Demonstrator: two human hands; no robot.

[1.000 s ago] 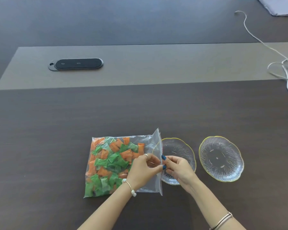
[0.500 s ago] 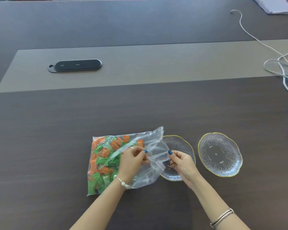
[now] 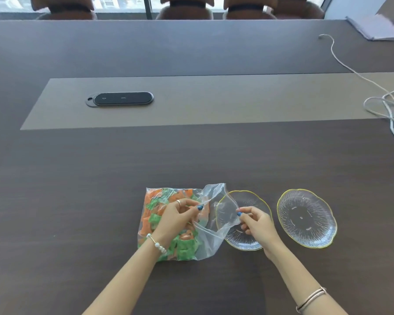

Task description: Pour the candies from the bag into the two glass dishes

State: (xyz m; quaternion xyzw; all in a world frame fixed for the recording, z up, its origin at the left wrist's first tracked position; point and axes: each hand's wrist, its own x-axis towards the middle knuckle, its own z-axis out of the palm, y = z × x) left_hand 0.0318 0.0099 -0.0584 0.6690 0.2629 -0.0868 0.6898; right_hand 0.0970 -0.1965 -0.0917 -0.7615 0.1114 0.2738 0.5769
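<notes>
A clear plastic bag (image 3: 210,241) full of orange and green wrapped candies (image 3: 184,247) lies on the dark table. My left hand (image 3: 176,218) pinches one lip of its mouth over the candies. My right hand (image 3: 256,223) pinches the other lip and holds it out over the nearer glass dish (image 3: 248,243), so the mouth gapes open. That gold-rimmed dish is partly covered by the bag and my right hand. A second gold-rimmed glass dish (image 3: 306,218) stands to its right and holds nothing.
A black oval device (image 3: 121,99) rests on the grey strip (image 3: 214,101) across the table's middle. White cables (image 3: 378,103) trail at the right edge, folded pale cloth (image 3: 374,27) lies at the far right corner, and chairs (image 3: 184,7) line the far side.
My hands have drawn apart, pulling the bag's mouth from shut to wide open, the right lip now over the nearer dish. The camera has tilted up, so the chairs show.
</notes>
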